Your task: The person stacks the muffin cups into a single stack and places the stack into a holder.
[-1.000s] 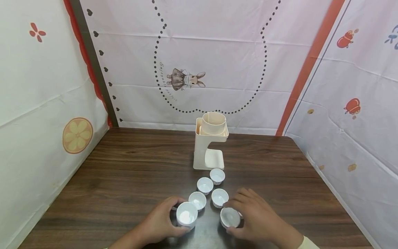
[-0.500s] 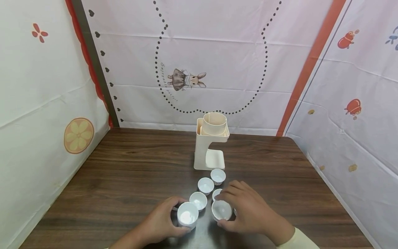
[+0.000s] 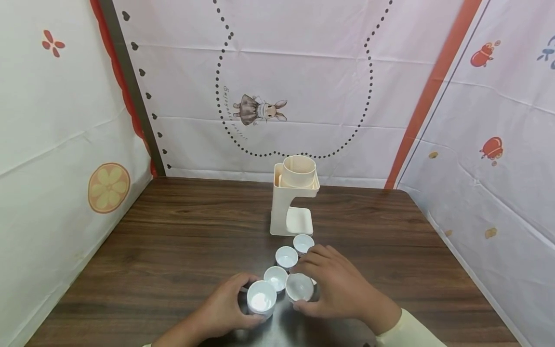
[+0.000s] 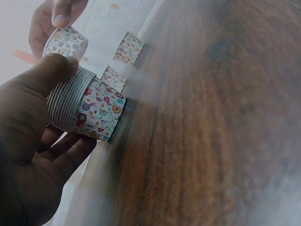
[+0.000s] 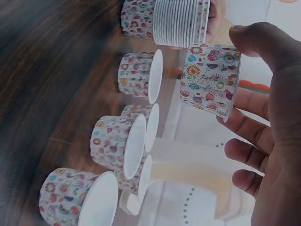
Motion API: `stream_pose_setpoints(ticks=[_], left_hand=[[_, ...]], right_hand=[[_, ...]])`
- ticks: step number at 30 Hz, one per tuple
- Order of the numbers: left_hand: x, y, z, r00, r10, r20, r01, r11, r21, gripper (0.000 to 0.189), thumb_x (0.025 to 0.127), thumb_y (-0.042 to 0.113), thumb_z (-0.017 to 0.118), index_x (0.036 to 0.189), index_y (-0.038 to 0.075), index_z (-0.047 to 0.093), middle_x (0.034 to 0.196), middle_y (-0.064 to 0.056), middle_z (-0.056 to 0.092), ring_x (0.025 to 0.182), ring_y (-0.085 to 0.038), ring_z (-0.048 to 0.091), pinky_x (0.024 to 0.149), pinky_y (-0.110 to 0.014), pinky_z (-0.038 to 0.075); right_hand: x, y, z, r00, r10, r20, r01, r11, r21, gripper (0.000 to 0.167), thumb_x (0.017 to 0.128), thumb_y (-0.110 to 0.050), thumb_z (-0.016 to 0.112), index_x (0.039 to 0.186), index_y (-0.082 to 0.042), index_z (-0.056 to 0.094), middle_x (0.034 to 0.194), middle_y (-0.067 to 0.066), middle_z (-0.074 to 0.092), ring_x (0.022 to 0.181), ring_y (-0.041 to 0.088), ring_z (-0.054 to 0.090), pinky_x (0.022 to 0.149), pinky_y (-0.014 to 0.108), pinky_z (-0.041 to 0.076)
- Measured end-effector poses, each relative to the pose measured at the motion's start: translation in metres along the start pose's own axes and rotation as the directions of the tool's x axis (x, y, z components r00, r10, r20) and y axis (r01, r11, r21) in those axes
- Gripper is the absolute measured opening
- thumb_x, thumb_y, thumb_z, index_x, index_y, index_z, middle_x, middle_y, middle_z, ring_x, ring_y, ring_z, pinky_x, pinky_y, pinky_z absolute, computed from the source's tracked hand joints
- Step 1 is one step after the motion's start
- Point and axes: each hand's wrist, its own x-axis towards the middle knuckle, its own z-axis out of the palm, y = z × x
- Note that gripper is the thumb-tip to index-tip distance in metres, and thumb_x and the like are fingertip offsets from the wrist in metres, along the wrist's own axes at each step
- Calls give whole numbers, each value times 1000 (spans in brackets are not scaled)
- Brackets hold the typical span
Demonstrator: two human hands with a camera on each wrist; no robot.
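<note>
My left hand grips a stack of nested paper baking cups, thumb on one side and fingers on the other; its white rims and flower print show in the left wrist view. My right hand pinches a single flower-printed paper cup by its rim, raised above the table just right of the stack. Standing cups lie in a diagonal line: a near cup, a middle cup and a far cup. Further cups, such as the foremost cup, are mostly hidden behind my right hand in the head view.
A cream stand with a round tube on top and a flat base stands behind the cups. The dark wooden table ends at printed cloth walls at the back and both sides.
My right hand has moved left and slightly away with the single cup, bringing it closer to the stack and covering standing cups on the right. The left hand and stack stay in place.
</note>
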Motion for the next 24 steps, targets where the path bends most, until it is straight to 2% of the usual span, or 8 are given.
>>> stream_pose_setpoints(ticks=[7, 13, 18, 24], left_hand=[[0, -1, 0, 1000, 18, 2, -18, 1000, -10, 59, 67, 36, 97, 115, 20, 66, 105, 18, 63, 95, -5, 59, 86, -31, 51], [0, -1, -1, 1000, 26, 16, -26, 999, -26, 58, 68, 35, 97, 115, 21, 66, 104, 17, 63, 94, -5, 59, 84, -31, 52], [0, -3, -1, 999, 25, 22, -25, 999, -26, 58, 69, 38, 96, 115, 21, 66, 104, 17, 63, 94, -5, 59, 84, -30, 52], [0, -3, -1, 1000, 20, 24, -19, 999, -27, 59, 70, 39, 96, 116, 20, 65, 105, 16, 63, 93, -5, 59, 83, -29, 52]], right_hand=[[11, -6, -2, 1000, -12, 10, 12, 1000, 3, 52, 72, -53, 85, 114, -24, 73, 109, -18, 64, 106, 9, 53, 90, 34, 45], [19, -9, -1, 999, -43, -4, 43, 999, -5, 54, 70, -53, 86, 114, -24, 73, 109, -17, 65, 105, 9, 54, 86, 33, 46], [27, -12, 1, 997, -78, -17, 78, 997, -4, 53, 70, -50, 86, 113, -22, 73, 109, -16, 65, 108, 10, 55, 95, 34, 45], [36, -20, 2, 996, -88, -5, 88, 996, 17, 51, 69, -49, 86, 111, -23, 73, 107, -15, 65, 108, 11, 55, 97, 32, 45]])
